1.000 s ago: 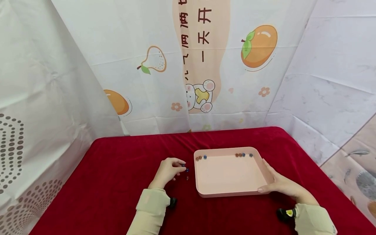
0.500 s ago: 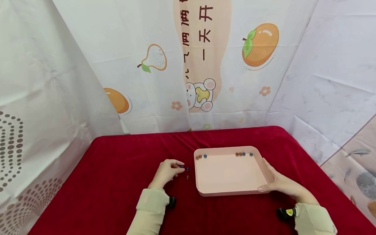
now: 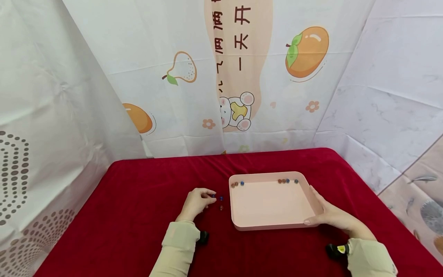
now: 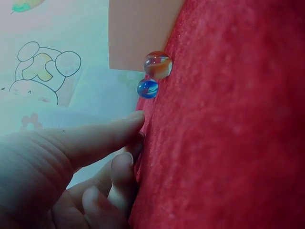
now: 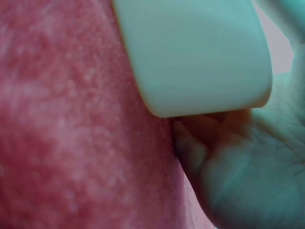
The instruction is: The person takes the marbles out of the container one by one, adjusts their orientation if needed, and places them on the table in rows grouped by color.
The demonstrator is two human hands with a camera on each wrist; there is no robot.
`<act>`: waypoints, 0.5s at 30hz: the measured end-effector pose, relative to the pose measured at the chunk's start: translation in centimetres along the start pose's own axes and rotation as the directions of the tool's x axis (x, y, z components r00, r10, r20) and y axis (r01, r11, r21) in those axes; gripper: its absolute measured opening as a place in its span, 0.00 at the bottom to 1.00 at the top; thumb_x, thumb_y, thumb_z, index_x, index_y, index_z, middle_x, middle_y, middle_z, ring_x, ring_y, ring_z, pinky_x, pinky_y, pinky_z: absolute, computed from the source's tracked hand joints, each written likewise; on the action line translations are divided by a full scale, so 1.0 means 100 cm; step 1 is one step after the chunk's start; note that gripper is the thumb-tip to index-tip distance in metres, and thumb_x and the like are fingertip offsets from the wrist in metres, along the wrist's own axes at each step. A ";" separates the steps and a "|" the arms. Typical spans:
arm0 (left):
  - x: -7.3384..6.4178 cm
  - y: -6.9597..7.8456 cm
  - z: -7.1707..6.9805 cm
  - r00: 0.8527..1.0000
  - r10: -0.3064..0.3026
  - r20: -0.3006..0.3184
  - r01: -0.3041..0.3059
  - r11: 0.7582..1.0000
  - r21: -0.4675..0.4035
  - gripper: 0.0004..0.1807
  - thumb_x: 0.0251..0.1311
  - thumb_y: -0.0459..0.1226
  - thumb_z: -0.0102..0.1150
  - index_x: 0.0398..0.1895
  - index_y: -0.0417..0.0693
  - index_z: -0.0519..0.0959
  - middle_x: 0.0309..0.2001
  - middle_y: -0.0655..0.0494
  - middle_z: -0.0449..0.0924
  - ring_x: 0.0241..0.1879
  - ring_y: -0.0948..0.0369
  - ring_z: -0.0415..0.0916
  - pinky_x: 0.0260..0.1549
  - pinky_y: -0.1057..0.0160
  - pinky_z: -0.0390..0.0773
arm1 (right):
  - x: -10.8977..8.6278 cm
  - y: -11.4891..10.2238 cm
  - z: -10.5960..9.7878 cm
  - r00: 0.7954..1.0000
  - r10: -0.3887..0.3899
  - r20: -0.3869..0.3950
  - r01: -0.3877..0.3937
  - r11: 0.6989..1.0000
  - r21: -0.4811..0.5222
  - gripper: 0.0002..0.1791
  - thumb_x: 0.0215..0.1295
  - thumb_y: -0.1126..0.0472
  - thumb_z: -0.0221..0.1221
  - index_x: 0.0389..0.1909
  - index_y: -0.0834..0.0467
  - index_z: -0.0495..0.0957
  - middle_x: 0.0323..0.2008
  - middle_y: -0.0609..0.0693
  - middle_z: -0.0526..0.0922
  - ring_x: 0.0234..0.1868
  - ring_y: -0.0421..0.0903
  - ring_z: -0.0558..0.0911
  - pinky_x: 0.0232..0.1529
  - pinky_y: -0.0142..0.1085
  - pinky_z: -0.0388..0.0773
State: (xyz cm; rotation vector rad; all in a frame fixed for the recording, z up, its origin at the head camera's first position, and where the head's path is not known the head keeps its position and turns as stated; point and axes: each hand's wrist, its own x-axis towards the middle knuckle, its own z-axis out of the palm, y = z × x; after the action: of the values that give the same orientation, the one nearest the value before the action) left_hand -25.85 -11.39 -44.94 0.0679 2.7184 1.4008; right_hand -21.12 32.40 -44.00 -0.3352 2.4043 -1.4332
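Note:
In the head view my left hand [image 3: 196,202] pinches a blue marble [image 3: 213,196] between thumb and forefinger, low over the cloth. The left wrist view hides that marble behind the fingers. Just right of the fingertips, a second blue marble [image 4: 147,88] and an orange-brown swirled marble [image 4: 158,65] lie loose on the cloth. A shallow pale pink tray [image 3: 268,227] stands to their right. My right hand [image 3: 333,218] grips its near right corner, thumb at the front rim and fingers along the right side.
Inside the tray, brown and blue marbles line the far wall: a small group [image 3: 237,184] at the left corner and several more [image 3: 287,181] toward the right. Red velvet cloth [image 3: 138,219] covers the table. Printed curtains [image 3: 155,115] hang behind it.
My left hand has shifted slightly left with the blue marble, away from the two loose marbles. The right hand and the tray look unmoved.

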 end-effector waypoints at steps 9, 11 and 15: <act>-0.001 0.001 0.000 1.000 -0.010 -0.005 0.010 0.999 0.047 0.12 0.58 0.36 0.69 0.46 0.47 0.87 0.29 0.55 0.84 0.22 0.63 0.76 0.26 0.65 0.76 | 0.000 0.000 0.000 1.000 0.000 0.000 0.000 1.000 -0.008 0.63 0.55 0.61 0.66 0.78 0.61 0.27 0.77 0.68 0.31 0.70 0.67 0.42 0.63 0.70 0.49; 0.000 0.001 0.000 1.000 -0.015 -0.002 0.016 0.999 0.051 0.13 0.58 0.36 0.69 0.47 0.47 0.87 0.29 0.55 0.84 0.22 0.63 0.76 0.26 0.65 0.75 | 0.000 0.000 0.000 1.000 0.000 0.000 0.000 1.000 -0.006 0.64 0.55 0.61 0.66 0.78 0.62 0.27 0.77 0.69 0.31 0.70 0.68 0.42 0.63 0.71 0.47; 0.000 0.000 0.000 1.000 -0.023 0.004 0.023 0.998 0.056 0.13 0.58 0.36 0.69 0.47 0.48 0.87 0.29 0.55 0.84 0.22 0.63 0.76 0.26 0.65 0.75 | 0.000 0.000 0.000 1.000 0.000 0.001 0.000 1.000 -0.003 0.64 0.55 0.61 0.66 0.78 0.62 0.27 0.77 0.69 0.30 0.70 0.68 0.41 0.63 0.72 0.45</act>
State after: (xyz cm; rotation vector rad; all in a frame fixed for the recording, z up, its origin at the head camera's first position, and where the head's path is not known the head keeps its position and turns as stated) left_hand -25.87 -11.35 -44.96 0.0432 2.7461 1.3171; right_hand -21.10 32.39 -43.97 -0.3367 2.4058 -1.4299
